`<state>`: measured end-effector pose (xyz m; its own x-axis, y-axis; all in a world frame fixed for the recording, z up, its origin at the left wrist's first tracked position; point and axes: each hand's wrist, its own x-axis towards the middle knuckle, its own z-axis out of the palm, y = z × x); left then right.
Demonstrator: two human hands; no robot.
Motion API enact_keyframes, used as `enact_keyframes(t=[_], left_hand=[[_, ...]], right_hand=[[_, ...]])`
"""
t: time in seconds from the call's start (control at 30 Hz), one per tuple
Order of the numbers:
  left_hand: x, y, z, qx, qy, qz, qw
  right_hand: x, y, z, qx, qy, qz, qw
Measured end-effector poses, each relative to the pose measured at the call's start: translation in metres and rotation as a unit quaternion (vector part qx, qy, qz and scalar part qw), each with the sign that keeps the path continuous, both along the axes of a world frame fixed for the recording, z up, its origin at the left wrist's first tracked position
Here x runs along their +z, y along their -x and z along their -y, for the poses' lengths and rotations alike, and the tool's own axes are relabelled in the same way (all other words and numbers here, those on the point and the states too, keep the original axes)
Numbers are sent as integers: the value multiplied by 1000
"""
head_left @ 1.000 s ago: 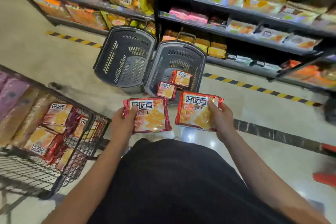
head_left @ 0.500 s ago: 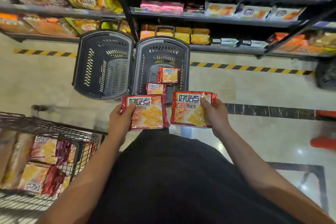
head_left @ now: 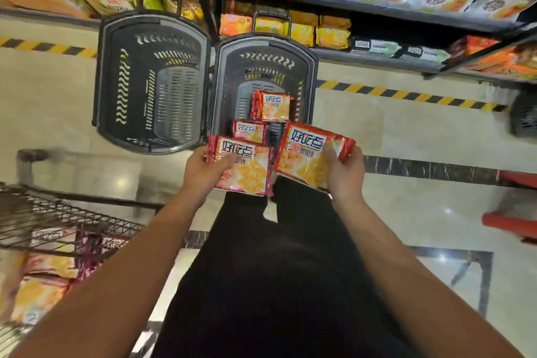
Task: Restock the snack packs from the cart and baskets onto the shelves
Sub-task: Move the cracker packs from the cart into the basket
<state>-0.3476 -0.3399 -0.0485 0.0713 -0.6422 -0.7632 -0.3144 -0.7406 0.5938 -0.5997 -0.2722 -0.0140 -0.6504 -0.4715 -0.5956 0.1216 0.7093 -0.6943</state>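
The left hand (head_left: 203,174) has its fingers clamped on a red snack pack (head_left: 242,167); the right hand (head_left: 344,173) grips a second pack (head_left: 305,160) just beside it. Beyond them, the right basket (head_left: 308,67) holds two more packs (head_left: 274,105), with stocked shelves (head_left: 363,7) farther off.

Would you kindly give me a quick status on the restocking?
Left hand holding one snack pack, right hand another. Two packs left in right basket; left basket empty. Both baskets sit between person and shelves.
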Motion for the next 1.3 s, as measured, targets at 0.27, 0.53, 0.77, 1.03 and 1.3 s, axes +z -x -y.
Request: enact_keyframes(t=[0.27, 0.53, 0.77, 1.03, 1.3], left_hand=[[-110, 30, 36, 37, -41, 82, 995], [-269, 57, 95, -4, -43, 130, 991], [-371, 52, 109, -33, -67, 99, 992], [-407, 47, 90, -62, -86, 135, 985], [-386, 58, 101, -163, -117, 151, 968]], right_hand=[[-119, -8, 78, 21, -22, -20, 999], [-286, 37, 158, 113, -26, -81, 990], [-389, 48, 200, 160, -50, -22, 986], [-432, 53, 220, 201, -149, 27, 968], [-400, 46, 210, 263, -190, -7, 946]])
